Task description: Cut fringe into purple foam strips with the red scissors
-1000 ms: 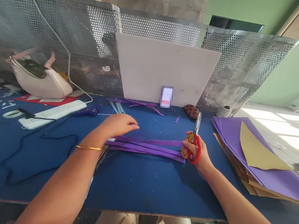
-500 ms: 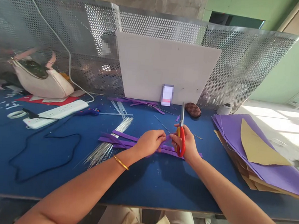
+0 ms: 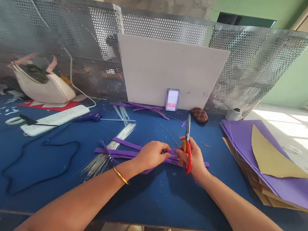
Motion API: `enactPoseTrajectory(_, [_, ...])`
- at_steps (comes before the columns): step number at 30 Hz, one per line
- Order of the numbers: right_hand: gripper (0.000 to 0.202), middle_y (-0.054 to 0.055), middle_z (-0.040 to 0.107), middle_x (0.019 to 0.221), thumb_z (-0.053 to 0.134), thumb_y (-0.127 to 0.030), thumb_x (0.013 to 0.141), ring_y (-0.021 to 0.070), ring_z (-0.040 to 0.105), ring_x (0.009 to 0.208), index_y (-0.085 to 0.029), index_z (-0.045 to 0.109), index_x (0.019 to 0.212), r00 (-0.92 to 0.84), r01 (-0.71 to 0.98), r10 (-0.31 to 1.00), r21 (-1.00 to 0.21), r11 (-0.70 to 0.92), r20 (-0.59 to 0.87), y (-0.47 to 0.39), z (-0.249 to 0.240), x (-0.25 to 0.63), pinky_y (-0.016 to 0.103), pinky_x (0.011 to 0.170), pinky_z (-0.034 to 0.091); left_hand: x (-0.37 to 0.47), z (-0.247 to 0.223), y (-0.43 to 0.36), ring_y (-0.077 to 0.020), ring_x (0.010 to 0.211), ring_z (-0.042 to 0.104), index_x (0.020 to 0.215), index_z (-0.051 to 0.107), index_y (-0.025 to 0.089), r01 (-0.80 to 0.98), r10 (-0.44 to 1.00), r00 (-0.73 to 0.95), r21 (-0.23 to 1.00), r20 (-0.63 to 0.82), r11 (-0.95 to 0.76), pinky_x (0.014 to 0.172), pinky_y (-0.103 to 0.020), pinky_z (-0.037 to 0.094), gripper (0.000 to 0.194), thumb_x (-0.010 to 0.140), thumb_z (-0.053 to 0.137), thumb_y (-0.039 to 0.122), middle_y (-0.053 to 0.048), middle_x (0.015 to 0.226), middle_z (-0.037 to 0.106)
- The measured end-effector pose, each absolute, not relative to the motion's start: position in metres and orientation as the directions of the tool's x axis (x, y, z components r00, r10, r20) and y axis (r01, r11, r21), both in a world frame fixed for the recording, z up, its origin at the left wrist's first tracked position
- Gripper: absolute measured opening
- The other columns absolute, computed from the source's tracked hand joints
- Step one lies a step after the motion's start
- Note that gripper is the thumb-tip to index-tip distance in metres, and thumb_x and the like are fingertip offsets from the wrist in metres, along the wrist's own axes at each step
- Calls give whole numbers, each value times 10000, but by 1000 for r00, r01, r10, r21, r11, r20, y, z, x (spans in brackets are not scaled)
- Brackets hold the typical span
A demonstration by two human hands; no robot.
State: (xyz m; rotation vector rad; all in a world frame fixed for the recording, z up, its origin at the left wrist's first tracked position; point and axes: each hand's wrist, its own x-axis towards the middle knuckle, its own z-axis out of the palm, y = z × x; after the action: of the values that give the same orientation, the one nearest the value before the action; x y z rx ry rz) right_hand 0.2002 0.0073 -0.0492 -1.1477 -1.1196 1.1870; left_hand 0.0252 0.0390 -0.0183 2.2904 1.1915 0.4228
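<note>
In my right hand [image 3: 194,157] is a pair of scissors [image 3: 187,157] with red and yellow handles, blades pointing up and away from me. The thumb and finger of that hand also pinch one end of a purple strip [image 3: 172,152]. My left hand [image 3: 155,154], fingers closed, grips the same strip a short way to the left. Beneath both hands lie several more purple strips [image 3: 124,154], crossing a bundle of thin pale wires [image 3: 99,163]. A single thin wire [image 3: 168,133] lies just beyond my hands.
A white board [image 3: 170,70] stands at the back with a phone [image 3: 172,100] against it. Purple and brown sheets [image 3: 237,140] are stacked at right. On the left are a power strip [image 3: 54,120], a glue gun [image 3: 91,117], a cord [image 3: 59,172] and a handbag [image 3: 44,85].
Both hands have shifted slightly toward me in the view, still holding the strip. The scissors have come down with the right hand. A loose purple strip end at left now sticks up.
</note>
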Motion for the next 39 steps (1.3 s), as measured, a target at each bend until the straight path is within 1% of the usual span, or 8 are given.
enactPoseTrajectory(6, [499,-71,568,709,755,-304,665,105,546,466,-281,484,1083,166,-121,984,-989,86,65,10,-51,204,212,377,424,18,-9,42,-212,703,627,845,727,249,759,837,543,387,66,-523,567,-276,322,210,858,551,364,-43,777,720])
enactPoseTrajectory(13, [488,-74,551,696,757,-327,669,110,565,465,-264,478,1064,237,-142,971,-987,72,36,19,-58,207,215,366,438,-3,-1,56,-226,808,659,873,706,249,826,868,493,282,59,-488,623,-288,374,242,888,464,244,-37,900,742])
enactPoseTrajectory(19, [506,-72,556,665,767,-342,661,114,563,453,-243,477,1064,213,-126,977,-991,44,17,20,-62,207,219,361,447,-2,9,48,-305,748,683,910,682,168,940,916,337,-17,218,-341,563,-317,370,416,980,337,389,-136,807,720])
enactPoseTrajectory(23, [519,-74,557,687,782,-346,642,108,568,475,-248,485,1057,177,-106,984,-994,40,21,20,-62,205,209,374,447,2,8,44,-320,755,692,886,692,145,936,907,353,-69,230,-346,575,-329,395,426,984,341,364,-150,770,713])
enactPoseTrajectory(26, [535,-84,552,679,786,-323,631,108,572,486,-253,484,1068,146,-93,989,-995,46,32,17,-62,204,202,390,447,9,-2,46,-307,839,693,924,712,143,902,891,414,51,188,-430,644,-336,436,367,966,394,320,-146,870,732])
enactPoseTrajectory(29, [547,-88,564,682,778,-294,637,104,568,484,-260,474,1090,116,-91,993,-995,46,35,14,-60,201,205,406,453,20,-17,45,-258,891,684,1012,709,203,752,829,532,352,173,-557,690,-314,452,318,944,442,362,-86,966,741])
enactPoseTrajectory(34, [537,-84,569,693,764,-275,657,100,551,477,-267,467,1103,67,-107,997,-994,37,30,7,-56,198,214,413,459,33,-32,40,-165,604,636,812,670,194,488,845,534,803,36,-342,577,-259,440,227,879,516,346,-4,674,672])
enactPoseTrajectory(39, [539,-73,574,770,757,-269,667,100,575,509,-278,462,1118,63,-117,997,-992,44,37,5,-52,197,225,441,480,34,-33,43,-108,477,525,749,628,181,352,884,467,914,15,-202,515,-233,416,201,843,551,341,23,621,606])
